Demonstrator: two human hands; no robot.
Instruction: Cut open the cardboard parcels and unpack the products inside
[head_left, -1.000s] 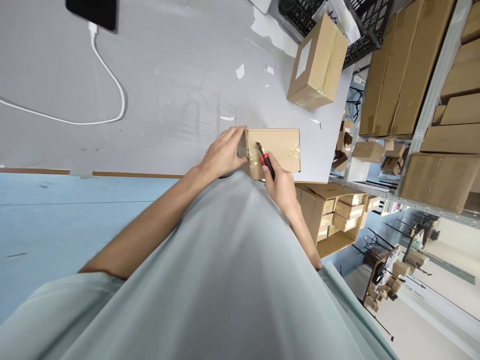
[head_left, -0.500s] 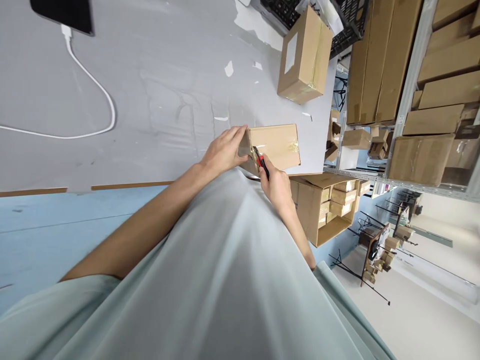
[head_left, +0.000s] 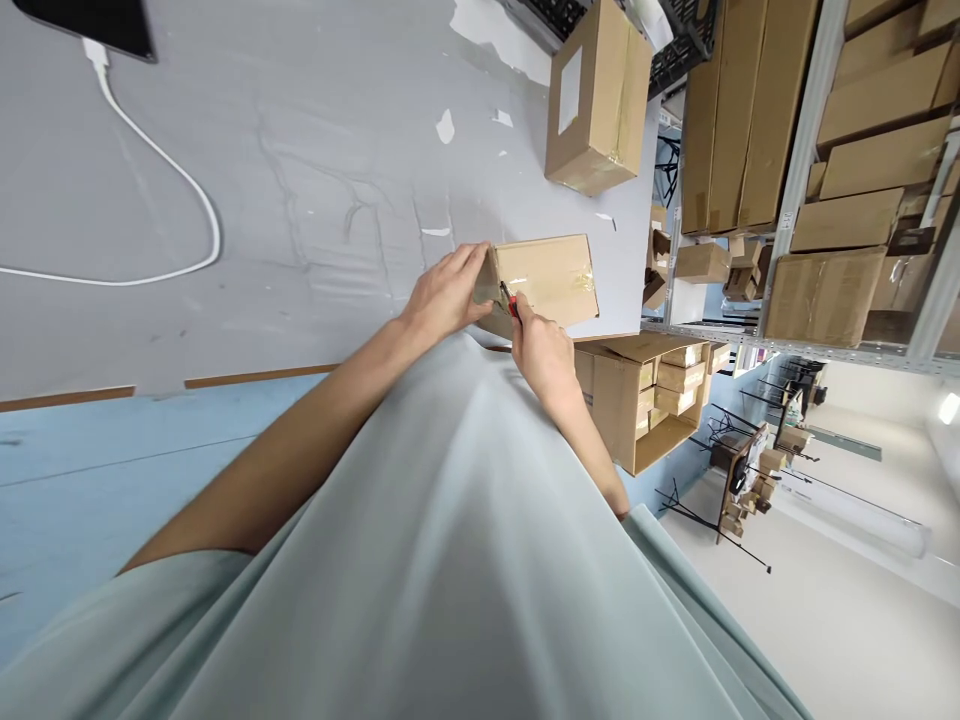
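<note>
A small cardboard box [head_left: 544, 268] with clear tape at its right end sits at the table's near edge, against my shirt. My left hand [head_left: 448, 288] grips its left end, fingers at the far corner and thumb lower down on the end face. In my right hand [head_left: 541, 350] is a red and black box cutter [head_left: 513, 303]. Its tip touches the box near the left edge of the top, where the tape looks torn. The fingers wrapped round the cutter partly cover its handle.
Another taped box [head_left: 600, 105] with a white label stands farther back, beside a black crate [head_left: 681, 50]. A phone [head_left: 94, 22] with a white cable [head_left: 201, 200] lies at left. Paper scraps [head_left: 445, 126] dot the table. An open carton [head_left: 611, 400] holding small boxes is below right, near loaded shelves.
My right hand has moved the box cutter slightly toward the far side along the box's left edge. The left hand keeps its hold, and the whole view has shifted a little.
</note>
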